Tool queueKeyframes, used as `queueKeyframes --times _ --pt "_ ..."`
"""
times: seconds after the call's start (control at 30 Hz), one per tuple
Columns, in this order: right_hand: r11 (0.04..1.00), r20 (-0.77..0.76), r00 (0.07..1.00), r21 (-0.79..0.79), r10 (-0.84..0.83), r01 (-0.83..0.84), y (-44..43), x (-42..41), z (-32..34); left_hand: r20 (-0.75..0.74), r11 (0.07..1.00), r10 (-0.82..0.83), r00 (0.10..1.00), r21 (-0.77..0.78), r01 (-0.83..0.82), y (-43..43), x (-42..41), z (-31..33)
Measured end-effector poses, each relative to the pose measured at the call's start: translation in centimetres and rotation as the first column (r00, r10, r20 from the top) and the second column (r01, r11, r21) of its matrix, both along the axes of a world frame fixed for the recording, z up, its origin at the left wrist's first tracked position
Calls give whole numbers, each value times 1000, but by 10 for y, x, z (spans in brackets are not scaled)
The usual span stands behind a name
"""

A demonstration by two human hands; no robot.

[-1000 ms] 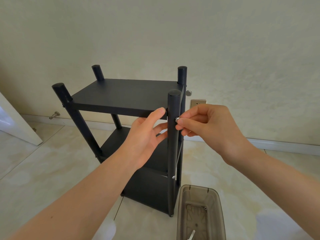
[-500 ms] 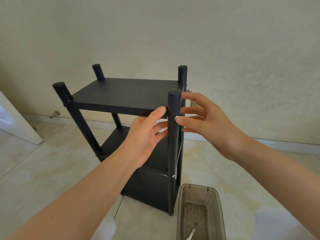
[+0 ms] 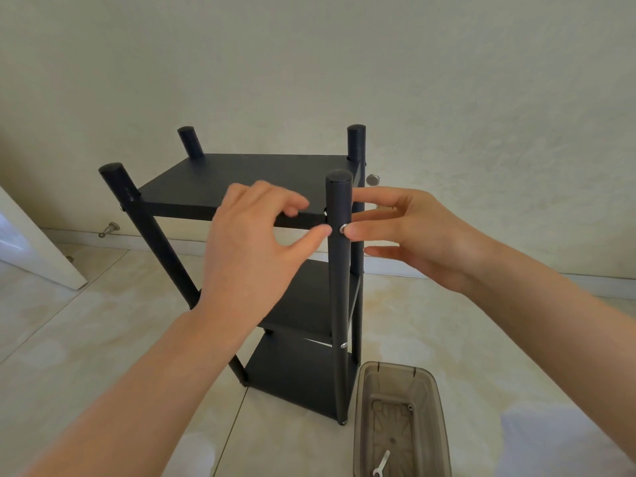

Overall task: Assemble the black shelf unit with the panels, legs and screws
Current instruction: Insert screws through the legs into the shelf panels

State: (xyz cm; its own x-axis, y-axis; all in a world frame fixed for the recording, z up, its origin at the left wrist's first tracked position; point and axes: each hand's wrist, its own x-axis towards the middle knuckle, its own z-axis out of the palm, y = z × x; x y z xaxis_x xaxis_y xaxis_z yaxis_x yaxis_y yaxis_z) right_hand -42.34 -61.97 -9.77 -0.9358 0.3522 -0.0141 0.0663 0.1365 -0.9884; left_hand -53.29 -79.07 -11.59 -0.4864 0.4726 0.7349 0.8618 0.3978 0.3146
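The black shelf unit stands upright on the floor with three panels between four legs. My left hand (image 3: 254,249) grips the front edge of the top panel (image 3: 241,177), fingers curled on top and the thumb tip against the near right leg (image 3: 339,304). A silver screw (image 3: 343,228) sits in that leg at the top panel's height. My right hand (image 3: 420,235) is open with its fingers spread, and the index fingertip touches the screw head. Lower on the same leg is a second screw (image 3: 343,345).
A translucent brown plastic box (image 3: 437,407) lies on the tiled floor by the unit's near right foot, with a small white wrench (image 3: 380,466) inside. A white door (image 3: 34,249) stands at the left, a metal door stop (image 3: 108,229) on the baseboard. The wall is close behind the unit.
My right hand let go of the screw and spread its fingers, keeping a fingertip on the head. My left hand rose from under the top panel onto its front edge.
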Motion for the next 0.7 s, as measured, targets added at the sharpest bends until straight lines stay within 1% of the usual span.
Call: queueKeyframes --times 0.07,0.13,0.2,0.27,0.33,0.43,0.5,0.6,0.7 --pt "999 17 1000 -31 17 -17 2 -1 2 -25 997 -32 999 -78 30 5 -5 -5" --pt "998 30 999 -53 34 -33 4 -2 3 -16 990 -81 997 -113 78 12 -6 -8" --pt "995 44 997 -86 61 -57 6 -3 4 39 986 -125 991 -104 129 18 -1 -7" --pt "988 56 994 -131 89 -81 8 -3 4 98 985 -156 983 -56 162 23 2 -1" --pt "981 67 991 -162 115 -103 11 -3 6 92 985 -168 982 -28 171 25 1 4" --pt "973 93 982 -177 167 -149 16 -1 11 65 983 -177 982 -41 180 24 -4 8" --pt "966 95 985 -230 141 -116 19 -1 13 68 983 -175 982 -43 178 23 -6 9" --pt "947 119 992 -322 29 11 18 -6 10 90 987 -156 984 -33 159 24 -7 6" --pt "955 159 987 -296 18 30 13 -13 6 89 988 -149 985 -28 152 24 -6 5"
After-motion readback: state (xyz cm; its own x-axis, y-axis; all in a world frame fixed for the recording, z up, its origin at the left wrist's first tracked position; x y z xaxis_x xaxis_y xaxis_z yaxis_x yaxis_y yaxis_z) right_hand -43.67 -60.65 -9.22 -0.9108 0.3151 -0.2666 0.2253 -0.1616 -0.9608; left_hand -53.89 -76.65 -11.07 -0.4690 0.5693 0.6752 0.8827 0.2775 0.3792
